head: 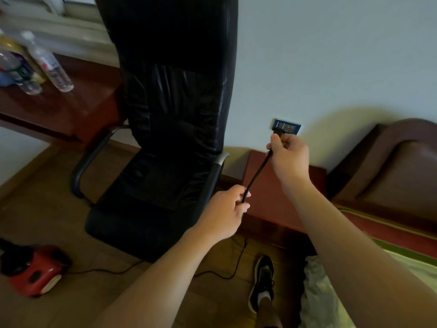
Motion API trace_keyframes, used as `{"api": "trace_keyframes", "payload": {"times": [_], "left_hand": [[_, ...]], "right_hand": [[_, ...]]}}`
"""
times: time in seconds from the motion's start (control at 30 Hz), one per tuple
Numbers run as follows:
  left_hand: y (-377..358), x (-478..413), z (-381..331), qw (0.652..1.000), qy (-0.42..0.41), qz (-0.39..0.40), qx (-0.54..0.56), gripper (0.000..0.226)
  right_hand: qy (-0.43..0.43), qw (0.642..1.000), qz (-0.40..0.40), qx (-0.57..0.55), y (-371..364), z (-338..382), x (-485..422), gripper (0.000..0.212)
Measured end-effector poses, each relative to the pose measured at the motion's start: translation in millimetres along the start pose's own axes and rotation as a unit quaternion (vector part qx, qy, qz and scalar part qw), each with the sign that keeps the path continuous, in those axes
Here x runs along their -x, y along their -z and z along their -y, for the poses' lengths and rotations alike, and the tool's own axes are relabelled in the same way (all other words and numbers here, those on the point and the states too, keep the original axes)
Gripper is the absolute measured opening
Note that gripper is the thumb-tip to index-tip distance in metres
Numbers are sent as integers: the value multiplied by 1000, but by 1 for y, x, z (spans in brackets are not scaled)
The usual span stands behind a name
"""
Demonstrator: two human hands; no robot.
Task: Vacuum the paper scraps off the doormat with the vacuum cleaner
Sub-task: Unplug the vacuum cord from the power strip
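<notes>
A red and black vacuum cleaner (35, 269) sits on the wooden floor at the lower left. Its black power cord (256, 175) trails across the floor and rises to my hands. My right hand (289, 157) pinches the black plug (277, 132), which is at the blue wall socket (287, 126). My left hand (227, 211) grips the cord lower down. No doormat or paper scraps are in view.
A black office chair (170, 138) stands just left of my hands. A low wooden nightstand (276, 197) is under the socket, a bed (383, 233) to the right. Plastic bottles (49, 65) stand on a desk at the left. My shoe (262, 282) is on the floor.
</notes>
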State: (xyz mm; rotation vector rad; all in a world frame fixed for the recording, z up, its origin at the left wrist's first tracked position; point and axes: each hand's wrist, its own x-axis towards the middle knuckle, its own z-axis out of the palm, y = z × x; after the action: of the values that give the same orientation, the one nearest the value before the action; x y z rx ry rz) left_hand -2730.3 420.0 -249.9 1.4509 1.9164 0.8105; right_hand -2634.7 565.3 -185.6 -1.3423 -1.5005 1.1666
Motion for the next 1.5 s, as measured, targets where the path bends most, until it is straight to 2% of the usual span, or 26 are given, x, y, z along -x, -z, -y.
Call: {"api": "trace_keyframes", "payload": {"times": [0.3,0.5,0.63,0.83,1.0,1.17,1.5], "left_hand": [[55,73,-83,997,-63,-47,-17,23],[76,106,-135,992,-72,-103,-7,22],[75,125,-167,987,-77,-137,-14,20],[61,151,-217,984,-85,-156,-17,15],[57,186,-250,975,-86,-203,-17,17],[75,234,-256,965,-75,-250,-40,20],[141,359,-218,941,-10,-335,-56,22]], "right_hand": [[70,997,2,-10,45,114,73,20],[128,991,25,-8,80,174,102,16],[177,983,53,-4,108,202,120,19],[199,977,68,-33,162,222,143,14],[225,969,98,-39,191,242,164,28],[267,950,150,-58,182,262,200,22],[308,916,234,-110,104,307,317,12]]}}
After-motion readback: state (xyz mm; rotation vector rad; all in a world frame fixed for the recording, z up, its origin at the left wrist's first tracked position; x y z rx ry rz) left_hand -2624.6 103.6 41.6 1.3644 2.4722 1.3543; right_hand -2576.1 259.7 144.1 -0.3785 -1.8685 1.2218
